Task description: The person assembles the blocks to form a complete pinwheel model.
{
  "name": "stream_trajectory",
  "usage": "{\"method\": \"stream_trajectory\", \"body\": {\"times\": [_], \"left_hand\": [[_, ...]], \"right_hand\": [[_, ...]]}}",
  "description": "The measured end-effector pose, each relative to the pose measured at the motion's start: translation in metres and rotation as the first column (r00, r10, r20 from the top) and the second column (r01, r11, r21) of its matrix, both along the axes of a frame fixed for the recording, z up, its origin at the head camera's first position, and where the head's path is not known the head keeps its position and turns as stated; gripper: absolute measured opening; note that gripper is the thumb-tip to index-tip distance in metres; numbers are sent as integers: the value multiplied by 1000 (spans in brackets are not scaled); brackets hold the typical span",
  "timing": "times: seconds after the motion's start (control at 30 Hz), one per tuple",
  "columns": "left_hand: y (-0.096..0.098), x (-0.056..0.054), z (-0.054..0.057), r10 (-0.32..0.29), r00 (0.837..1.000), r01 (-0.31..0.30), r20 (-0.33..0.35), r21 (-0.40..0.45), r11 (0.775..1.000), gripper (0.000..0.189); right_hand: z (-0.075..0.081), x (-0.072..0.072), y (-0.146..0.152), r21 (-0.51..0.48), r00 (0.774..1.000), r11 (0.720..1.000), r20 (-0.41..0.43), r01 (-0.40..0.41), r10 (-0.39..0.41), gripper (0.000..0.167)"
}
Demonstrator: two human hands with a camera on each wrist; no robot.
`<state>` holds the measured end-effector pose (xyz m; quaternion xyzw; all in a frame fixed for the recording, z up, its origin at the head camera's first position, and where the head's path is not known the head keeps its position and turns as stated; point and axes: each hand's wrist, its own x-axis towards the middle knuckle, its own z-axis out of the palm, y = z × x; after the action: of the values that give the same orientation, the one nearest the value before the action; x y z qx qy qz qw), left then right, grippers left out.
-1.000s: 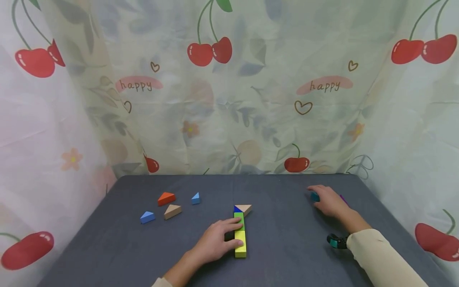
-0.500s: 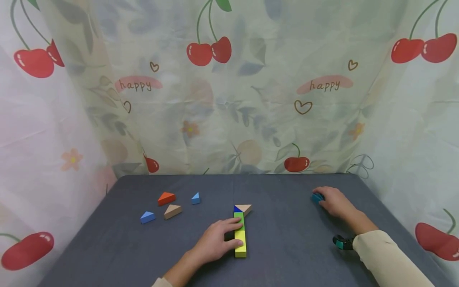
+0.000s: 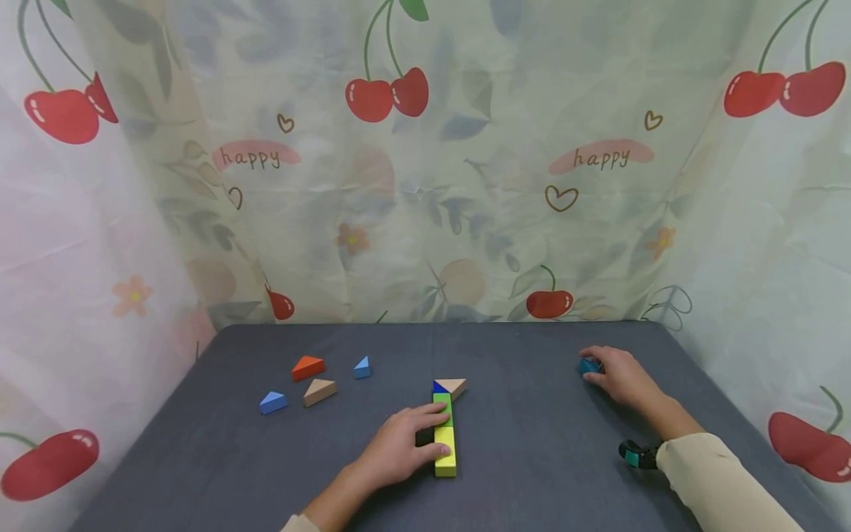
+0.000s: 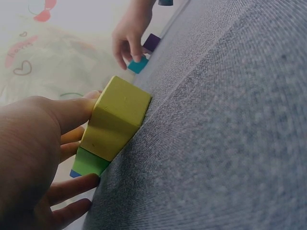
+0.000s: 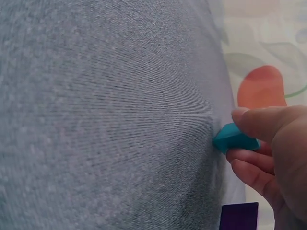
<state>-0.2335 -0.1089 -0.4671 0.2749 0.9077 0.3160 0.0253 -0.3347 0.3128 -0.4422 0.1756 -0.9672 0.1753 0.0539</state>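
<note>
A green block and a yellow block lie end to end on the dark table, with a dark blue triangular block and a natural wood triangular block at the far end. My left hand rests on this row from the left, its fingers over the green block and its thumb on the yellow one. Far right, my right hand pinches a teal block between thumb and fingers, low at the table top. The right wrist view partly hides that block behind the thumb.
Beside the right hand sits a purple block. On the left side of the table lie a red triangular block, a wood triangular block and two light blue triangular blocks, one nearer and one farther. Cherry-printed cloth hangs around the table.
My right hand has shifted slightly right and taken the teal block between thumb and fingers. My left hand and the row of blocks have stayed put.
</note>
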Motion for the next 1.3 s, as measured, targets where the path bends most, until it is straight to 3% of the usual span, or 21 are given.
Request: {"method": "stream_trajectory", "body": {"times": [0.23,0.6,1.0,1.3], "left_hand": [[1,0,-1,-4,1000,4,7,0,1000,57],[1,0,0,-6,1000,6,-1,2,1000,58],[0,0,0,-6,1000,6,-2,6,1000,57],[0,0,-1,4,1000,-4,-3,-6,1000,58]], "right_hand": [[-3,-1,0,0,1000,1000,16,13,-13,37],[-4,3,0,74,999,997,-42,36,-33,42],[-4,7,-3,-10,999,999,-5,-36,36,27],[2,-1,-17,-33,998,997,-28,-63,62,27]]}}
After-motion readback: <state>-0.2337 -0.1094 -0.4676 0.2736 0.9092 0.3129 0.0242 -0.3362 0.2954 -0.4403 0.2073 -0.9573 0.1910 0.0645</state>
